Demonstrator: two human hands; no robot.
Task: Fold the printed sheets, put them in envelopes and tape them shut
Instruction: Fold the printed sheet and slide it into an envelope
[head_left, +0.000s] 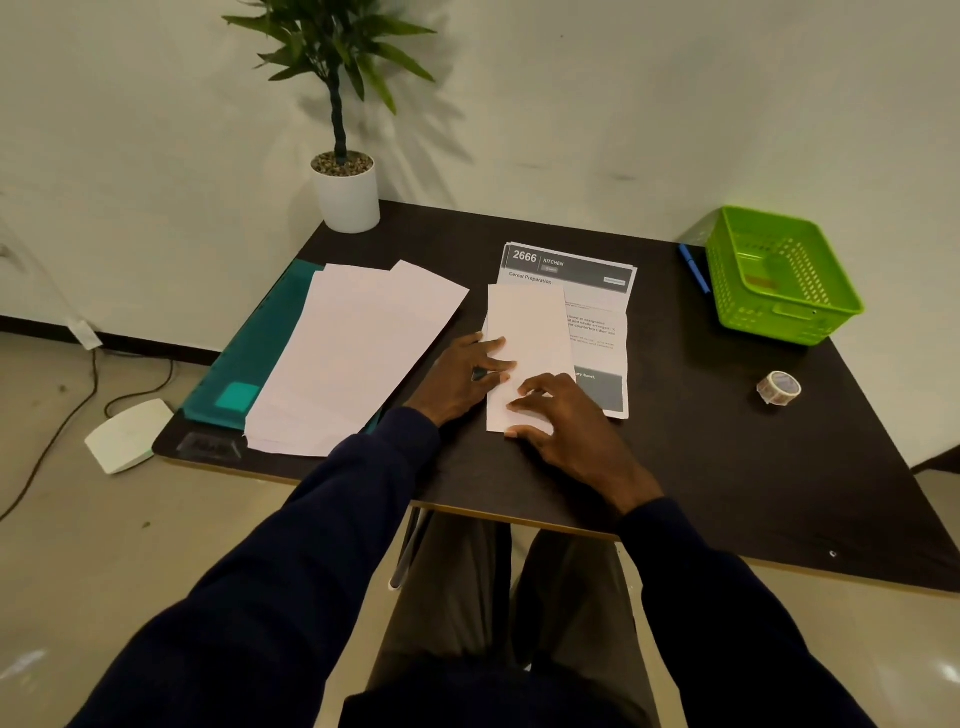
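The folded sheet (524, 338) is lying on the printed stack (597, 312), its long axis running away from you. Your left hand (462, 382) is pressing its left edge with flat, open fingers; your right hand (566, 423), equally close, is flattening the near end, gripping nothing.

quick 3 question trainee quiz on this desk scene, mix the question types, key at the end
1. True or false: both hands press on the folded white sheet lying on the stack of printed sheets.
2. Multiple choice: the clear roll of tape lies
A. inside the green plastic basket
B. alone on the dark table, nearer than the basket
C. on the pile of white envelopes
3. Fill in: the envelopes rest partly on a ____ plastic folder.

Key: 1 true (left hand, right hand); 2 B; 3 teal
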